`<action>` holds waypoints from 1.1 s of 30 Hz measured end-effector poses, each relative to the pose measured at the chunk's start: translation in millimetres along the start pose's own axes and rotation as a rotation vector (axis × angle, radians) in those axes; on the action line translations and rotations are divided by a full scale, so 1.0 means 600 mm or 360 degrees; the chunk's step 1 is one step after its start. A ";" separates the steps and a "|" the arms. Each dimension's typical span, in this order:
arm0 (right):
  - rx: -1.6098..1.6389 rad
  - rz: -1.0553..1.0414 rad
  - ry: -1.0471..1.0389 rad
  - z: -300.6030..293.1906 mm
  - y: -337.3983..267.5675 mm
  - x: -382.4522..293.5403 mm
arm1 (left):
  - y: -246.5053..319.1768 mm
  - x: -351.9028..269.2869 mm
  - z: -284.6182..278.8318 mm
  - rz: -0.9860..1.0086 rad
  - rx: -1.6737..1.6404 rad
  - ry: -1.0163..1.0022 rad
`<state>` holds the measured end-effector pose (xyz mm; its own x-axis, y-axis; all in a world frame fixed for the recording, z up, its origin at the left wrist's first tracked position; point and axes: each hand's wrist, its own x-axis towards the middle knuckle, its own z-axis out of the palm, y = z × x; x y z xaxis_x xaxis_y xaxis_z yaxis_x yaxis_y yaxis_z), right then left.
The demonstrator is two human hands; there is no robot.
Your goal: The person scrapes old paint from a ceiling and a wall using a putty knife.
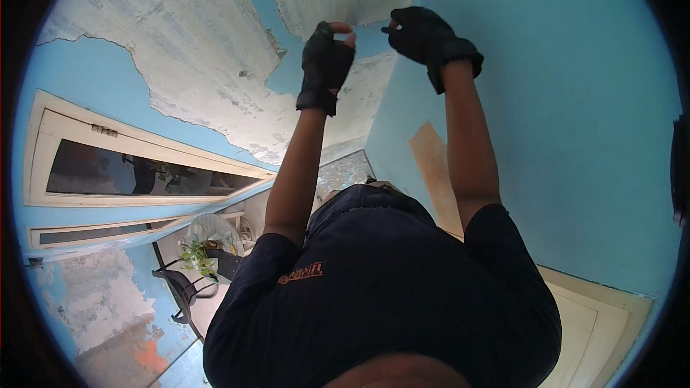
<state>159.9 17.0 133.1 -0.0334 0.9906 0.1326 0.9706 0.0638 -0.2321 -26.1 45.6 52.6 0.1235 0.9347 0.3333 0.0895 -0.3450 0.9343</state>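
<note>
Both my hands wear black fingerless gloves and are raised before a wall (215,64) where light blue paint has come away in large patches over bare grey-white plaster. My left hand (327,59) is close to the ragged lower edge of an upper bare patch, its thumb and finger curled towards each other. To its right, my right hand (423,35) is near the corner with the intact blue wall (555,91), fingers bent in. A small dark tip juts from it, possibly a glove end. Nothing clearly shows in either hand, and contact with the wall is uncertain.
Cream-framed windows (145,156) line the left side. Behind lie a round glass table (207,229) with a leafy plant (198,260) and a dark chair (183,293). A brown panel (431,164) is at the right wall, near a cream door (582,323).
</note>
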 end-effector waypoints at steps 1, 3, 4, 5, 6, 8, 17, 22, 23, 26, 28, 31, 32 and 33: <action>0.0005 -0.0009 0.0003 0.012 -0.004 -0.005 | -0.003 -0.006 0.003 0.0516 0.0533 0.0054; -0.0004 -0.0143 0.0181 0.034 -0.011 -0.019 | -0.011 0.004 0.017 0.0625 0.0316 -0.0038; 0.0076 -0.0215 0.0314 0.040 -0.013 -0.023 | -0.012 0.011 0.022 0.0834 0.0567 -0.0164; 0.0079 -0.0210 0.0316 0.039 -0.010 -0.022 | -0.013 0.018 0.028 0.1043 0.0819 -0.0292; 0.0157 -0.0271 0.0403 0.028 -0.013 -0.023 | -0.012 0.024 0.037 0.0914 0.0905 -0.0268; 0.0241 -0.0331 0.0500 0.001 -0.021 -0.024 | -0.022 0.056 0.036 0.0944 0.0891 -0.0250; 0.2226 0.0003 -0.0201 0.037 0.025 -0.097 | -0.037 0.020 0.043 0.1160 0.0862 -0.0254; 0.2555 0.0489 -0.0344 0.170 0.024 -0.149 | -0.098 -0.030 0.065 0.1054 0.1023 -0.0457; 0.2710 0.0478 -0.0272 0.186 0.027 -0.155 | -0.104 -0.036 0.066 0.0904 0.0950 -0.0577; 0.3071 0.0451 -0.0355 0.244 0.043 -0.158 | -0.140 -0.042 0.080 0.0813 0.0768 -0.0539; 0.3161 0.0613 -0.0228 0.256 0.048 -0.157 | -0.136 -0.052 0.111 0.0776 0.0633 -0.0244; 0.2982 0.0800 0.0027 0.251 0.047 -0.155 | -0.120 -0.068 0.124 0.0296 0.0423 -0.0099; 0.2749 0.0715 0.0035 0.250 0.054 -0.151 | -0.129 -0.065 0.141 -0.0106 -0.0077 -0.0073; 0.2515 0.0641 0.0048 0.242 0.057 -0.150 | -0.121 -0.064 0.152 -0.0513 -0.0579 -0.0049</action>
<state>161.4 -52.5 -26.6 0.1702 0.9716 -0.1642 -0.2820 -0.1116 -0.9529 53.0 26.8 -39.3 0.1762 0.9841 0.0210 -0.2228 0.0191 0.9747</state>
